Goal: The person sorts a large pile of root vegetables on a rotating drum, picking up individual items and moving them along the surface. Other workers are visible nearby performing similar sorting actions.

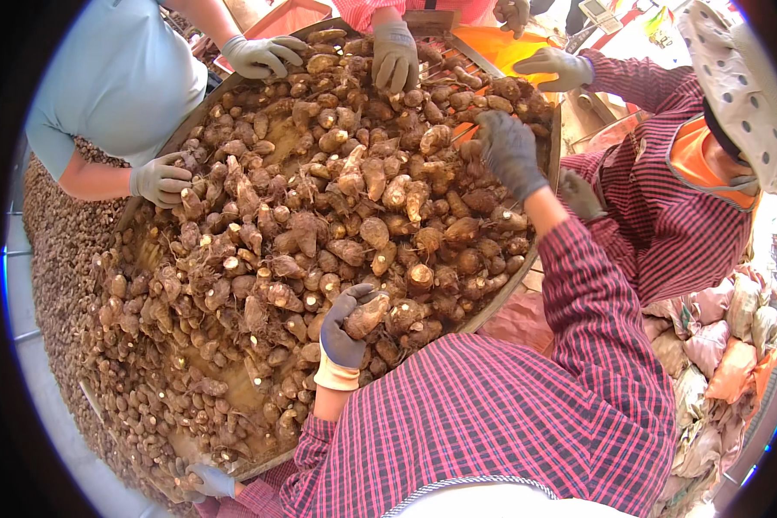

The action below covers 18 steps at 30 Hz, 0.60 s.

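Observation:
In my gloved left hand [344, 333], near the front of the sorting table, is a brown taro corm [366, 316] with a pale cut end, tilted up. My right hand [510, 150], in a dark glove, reaches out to the right side of the heap. Its back faces me, and whatever its fingertips touch is hidden. A heap of hairy taro corms [304, 233] lies between and around both hands, many with pale cut ends. Beneath them is a wooden table with a raised rim [547, 194].
Co-workers' gloved hands [395, 58] rest on or near the heap at the far side, left and right. A blue-gloved hand [212, 481] is at the lower left. More small corms [58, 246] cover the floor at left. Filled sacks [712, 343] are piled at right.

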Each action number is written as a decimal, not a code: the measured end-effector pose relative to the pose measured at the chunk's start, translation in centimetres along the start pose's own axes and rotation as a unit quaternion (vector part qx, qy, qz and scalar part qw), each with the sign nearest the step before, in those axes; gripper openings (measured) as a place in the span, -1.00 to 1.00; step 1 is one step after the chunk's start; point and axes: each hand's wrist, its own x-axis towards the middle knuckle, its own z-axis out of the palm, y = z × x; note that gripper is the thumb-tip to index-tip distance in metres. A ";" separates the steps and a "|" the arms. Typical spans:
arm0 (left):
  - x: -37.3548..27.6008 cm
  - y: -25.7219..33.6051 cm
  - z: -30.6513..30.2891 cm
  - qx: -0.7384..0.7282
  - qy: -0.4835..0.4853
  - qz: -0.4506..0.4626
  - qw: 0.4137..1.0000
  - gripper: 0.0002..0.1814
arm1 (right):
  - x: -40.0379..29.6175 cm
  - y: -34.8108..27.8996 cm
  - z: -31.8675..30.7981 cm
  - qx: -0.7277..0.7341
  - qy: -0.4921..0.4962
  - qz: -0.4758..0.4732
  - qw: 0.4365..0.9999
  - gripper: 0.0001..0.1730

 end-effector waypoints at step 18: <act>2.2 0.6 2.7 -0.165 0.019 -0.032 0.986 -0.55 | -12.5 -0.1 2.5 0.899 -0.145 -0.109 0.398 -0.41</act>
